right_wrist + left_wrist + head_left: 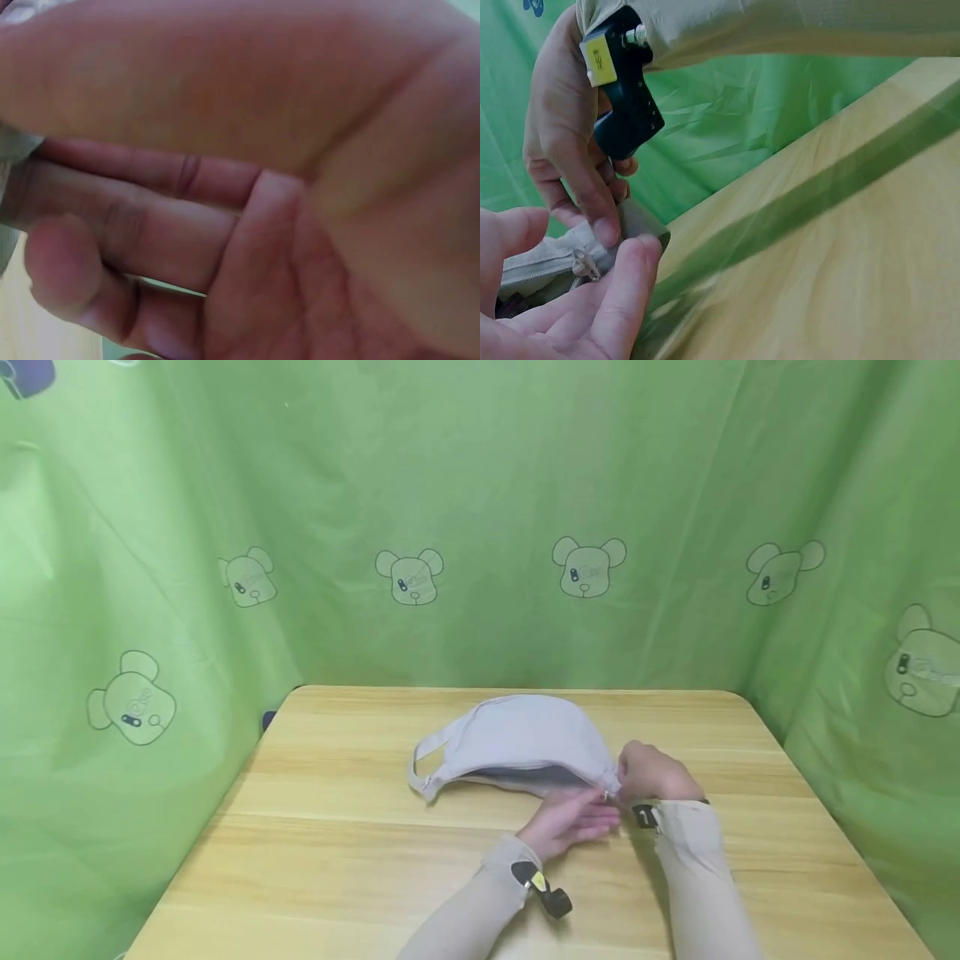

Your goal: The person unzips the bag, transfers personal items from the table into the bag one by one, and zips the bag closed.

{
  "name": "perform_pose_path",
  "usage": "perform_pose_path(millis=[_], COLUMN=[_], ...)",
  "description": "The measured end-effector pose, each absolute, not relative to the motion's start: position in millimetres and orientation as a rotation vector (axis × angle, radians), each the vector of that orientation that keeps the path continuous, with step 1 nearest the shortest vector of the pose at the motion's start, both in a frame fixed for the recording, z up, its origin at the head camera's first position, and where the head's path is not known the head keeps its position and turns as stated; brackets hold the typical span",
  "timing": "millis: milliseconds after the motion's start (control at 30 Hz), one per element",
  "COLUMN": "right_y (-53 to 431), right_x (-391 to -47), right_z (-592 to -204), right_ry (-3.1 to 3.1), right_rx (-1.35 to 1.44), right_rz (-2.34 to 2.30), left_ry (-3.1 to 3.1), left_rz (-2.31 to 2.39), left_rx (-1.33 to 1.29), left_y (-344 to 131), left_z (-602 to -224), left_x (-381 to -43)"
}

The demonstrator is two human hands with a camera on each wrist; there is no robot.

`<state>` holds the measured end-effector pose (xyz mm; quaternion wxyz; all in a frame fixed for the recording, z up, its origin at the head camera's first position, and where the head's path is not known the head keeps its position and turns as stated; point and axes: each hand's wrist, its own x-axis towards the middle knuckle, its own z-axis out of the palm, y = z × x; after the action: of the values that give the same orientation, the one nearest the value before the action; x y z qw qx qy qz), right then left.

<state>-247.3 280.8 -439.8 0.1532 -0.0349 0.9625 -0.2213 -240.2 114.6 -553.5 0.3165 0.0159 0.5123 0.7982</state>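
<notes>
A pale grey, crescent-shaped waist bag (525, 731) lies on the table, its zipped mouth gaping toward me. My right hand (660, 772) pinches the bag's right end between thumb and fingers. Just below that end, my left hand (566, 822) reaches in with its fingers extended, fingertips against the fabric. In the left wrist view, the zipper pull (585, 264) sits at the end of the zip, close to both hands, and the left thumb stands apart from the fingers. The right wrist view is mostly filled by the right palm (270, 277), with a bit of grey fabric at its left edge.
A strap (418, 764) loops out from the bag's left end. The wooden table (337, 877) is bordered by a green curtain (487, 485) with bear-head prints at the back and both sides. Small black cameras (555, 902) are worn on the wrists.
</notes>
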Motion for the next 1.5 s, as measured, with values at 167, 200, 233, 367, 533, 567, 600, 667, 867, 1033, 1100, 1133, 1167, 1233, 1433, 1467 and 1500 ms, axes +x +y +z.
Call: perform_pose_path(millis=[167, 200, 233, 367, 533, 567, 600, 667, 867, 1033, 1100, 1133, 1167, 1233, 1433, 1467, 1500], right_y=[281.1, 281.3, 281.7, 282.2, 281.2, 281.1, 281.0, 280.9, 281.5, 281.9, 281.8, 281.8, 282.1, 281.7, 282.1, 282.2, 282.2], right_x=[-247.4, -247.4, -247.2, -246.0, -245.3, -245.3, -245.5, -245.7, -244.8, -244.7, -245.0, -245.2, -245.3, -245.0, -244.9, -244.9, -244.8], right_z=[-439.7, -439.5, -439.2, -437.5, -435.3, -434.9, -434.4, -433.6, -435.0, -436.4, -436.9, -437.2, -437.5, -437.8, -436.9, -436.6, -436.6], right_ry=[2.769, 2.770, 2.772, 2.769, 2.771, 2.772, 2.774, 2.776, 2.779, 2.781, 2.778, 2.779, 2.780, 2.773, 2.770, 2.772, 2.771], right_rx=[-0.104, -0.097, -0.105, -0.110, -0.119, -0.119, -0.118, -0.117, -0.130, -0.142, -0.140, -0.138, -0.143, -0.130, -0.141, -0.148, -0.153], right_rz=[-0.626, -0.624, -0.622, -0.619, -0.624, -0.627, -0.630, -0.637, -0.639, -0.656, -0.665, -0.666, -0.666, -0.670, -0.681, -0.681, -0.681], left_ry=[1.387, 1.400, 1.410, 1.439, 1.350, 1.323, 1.301, 1.281, 1.317, 1.294, 1.275, 1.262, 1.251, 1.232, 1.227, 1.235, 1.245], left_rz=[2.132, 2.135, 2.134, 2.090, 2.072, 2.082, 2.092, 2.113, 2.096, 2.094, 2.101, 2.101, 2.099, 2.098, 2.124, 2.126, 2.126], left_rx=[-0.023, -0.039, -0.053, -0.037, 0.026, 0.027, 0.027, 0.018, -0.009, 0.012, 0.027, 0.032, 0.041, 0.055, 0.024, 0.021, 0.020], left_y=[117.9, 118.1, 118.0, 116.3, 112.4, 111.7, 111.3, 111.4, 112.6, 112.4, 112.2, 112.2, 112.0, 111.6, 109.5, 109.4, 109.4], left_z=[-552.9, -552.4, -551.8, -551.3, -551.2, -551.0, -551.1, -552.0, -554.7, -553.9, -553.7, -553.6, -553.6, -553.8, -554.9, -554.9, -555.3], left_x=[-240.9, -241.2, -241.5, -242.8, -243.7, -243.9, -244.1, -244.7, -241.4, -239.3, -239.5, -239.8, -240.0, -240.4, -240.8, -240.8, -241.0])
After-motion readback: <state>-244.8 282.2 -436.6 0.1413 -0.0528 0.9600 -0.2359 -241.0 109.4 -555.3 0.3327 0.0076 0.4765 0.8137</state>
